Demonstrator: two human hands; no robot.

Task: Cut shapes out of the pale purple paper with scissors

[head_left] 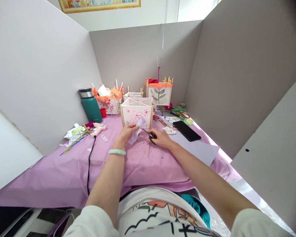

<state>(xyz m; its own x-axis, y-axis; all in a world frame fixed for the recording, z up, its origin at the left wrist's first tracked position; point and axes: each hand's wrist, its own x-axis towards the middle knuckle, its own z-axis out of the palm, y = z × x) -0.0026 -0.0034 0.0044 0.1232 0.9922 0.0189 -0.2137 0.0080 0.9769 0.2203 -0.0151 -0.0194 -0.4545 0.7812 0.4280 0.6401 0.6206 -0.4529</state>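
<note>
A pale lilac sheet of paper point(135, 136) is pinched in my left hand point(128, 133), which has a pale green bangle on its wrist. My right hand point(161, 138) grips a pair of scissors point(152, 135) with black handles, and its blades point left at the paper. Just behind both hands stands a square lantern point(136, 112) with wooden corner sticks and white sides painted with pink flowers. Small dark specks lie on the purple cloth point(148, 158) below the hands.
To the left are a green bottle point(90, 107), a pink glue gun point(98, 129) with a black cord and a white paper bundle point(75, 132). Decorated lanterns point(160, 93) stand at the back. A black phone point(187, 130) rests on lilac paper point(199, 149) at right. Grey panels point(143, 49) enclose the table.
</note>
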